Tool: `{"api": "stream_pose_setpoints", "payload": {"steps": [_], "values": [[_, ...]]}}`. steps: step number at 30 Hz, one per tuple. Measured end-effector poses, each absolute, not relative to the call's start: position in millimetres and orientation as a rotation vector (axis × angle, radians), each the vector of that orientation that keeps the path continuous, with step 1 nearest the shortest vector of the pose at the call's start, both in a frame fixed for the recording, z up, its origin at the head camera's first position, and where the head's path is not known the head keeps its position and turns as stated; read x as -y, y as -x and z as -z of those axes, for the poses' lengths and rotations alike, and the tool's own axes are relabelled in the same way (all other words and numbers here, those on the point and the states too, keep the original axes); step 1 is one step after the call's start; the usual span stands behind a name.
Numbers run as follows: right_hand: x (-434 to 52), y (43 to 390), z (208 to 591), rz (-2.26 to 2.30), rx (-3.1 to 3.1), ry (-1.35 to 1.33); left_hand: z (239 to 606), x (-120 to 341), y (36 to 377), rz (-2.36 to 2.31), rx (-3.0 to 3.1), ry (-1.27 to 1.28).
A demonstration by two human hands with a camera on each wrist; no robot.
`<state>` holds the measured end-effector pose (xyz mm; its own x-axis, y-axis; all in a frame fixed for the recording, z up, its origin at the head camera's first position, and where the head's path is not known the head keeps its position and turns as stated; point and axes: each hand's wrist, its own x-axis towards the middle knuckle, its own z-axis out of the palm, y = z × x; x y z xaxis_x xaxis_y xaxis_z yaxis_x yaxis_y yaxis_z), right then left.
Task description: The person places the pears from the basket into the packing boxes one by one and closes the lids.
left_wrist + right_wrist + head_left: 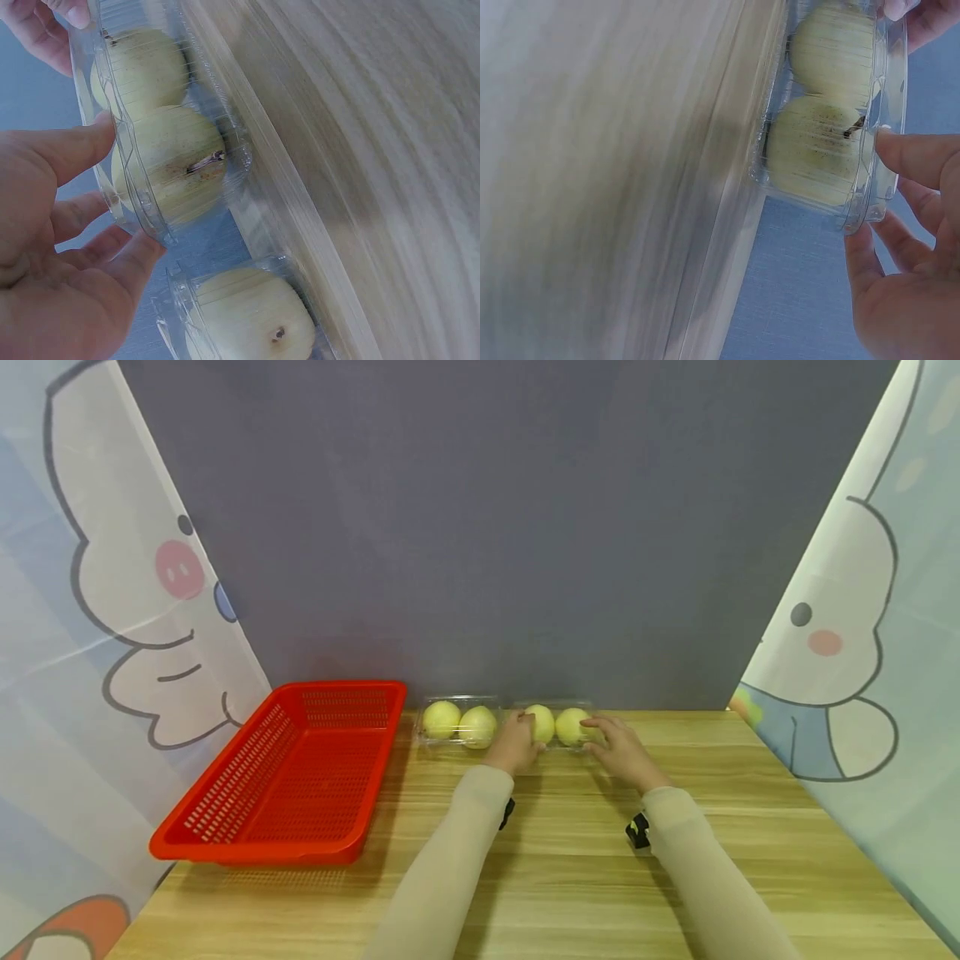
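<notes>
A clear plastic clamshell box [238, 146] with two pale yellow pears [573, 727] inside stands at the far edge of the table. My left hand [516, 743] grips its left end, thumb and fingers at the rim and corner. At the opposite end my right hand [621, 752] pinches the rim, as the right wrist view shows, with the thumb [900, 150] on the upper side and fingertips at the corner. The lid lies over the pears. Just left of my left hand is a second clear box [459, 700] with two more pears [477, 727].
A red plastic basket [300, 852] with slotted walls stands on the left of the wooden table [570, 877]. Behind the table rises a dark grey panel [495, 527]. Cartoon-printed curtains [840, 610] hang on both sides.
</notes>
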<state>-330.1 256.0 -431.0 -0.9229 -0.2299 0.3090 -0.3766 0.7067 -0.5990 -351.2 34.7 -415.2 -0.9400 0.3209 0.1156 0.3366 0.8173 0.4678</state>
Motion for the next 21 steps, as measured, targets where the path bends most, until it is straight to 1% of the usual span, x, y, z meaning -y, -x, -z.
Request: {"api": "stream_pose_setpoints", "payload": {"steps": [10, 21], "values": [[-254.8, 338.3, 431.1, -0.998, 2.711, -0.49, 414.1, -37.6, 359.1, 0.774, 2.961, 0.496], [-255.6, 347.4, 432.3, -1.033, 2.752, -0.449, 411.4, -40.3, 359.6, 0.709, 2.947, 0.453]]}}
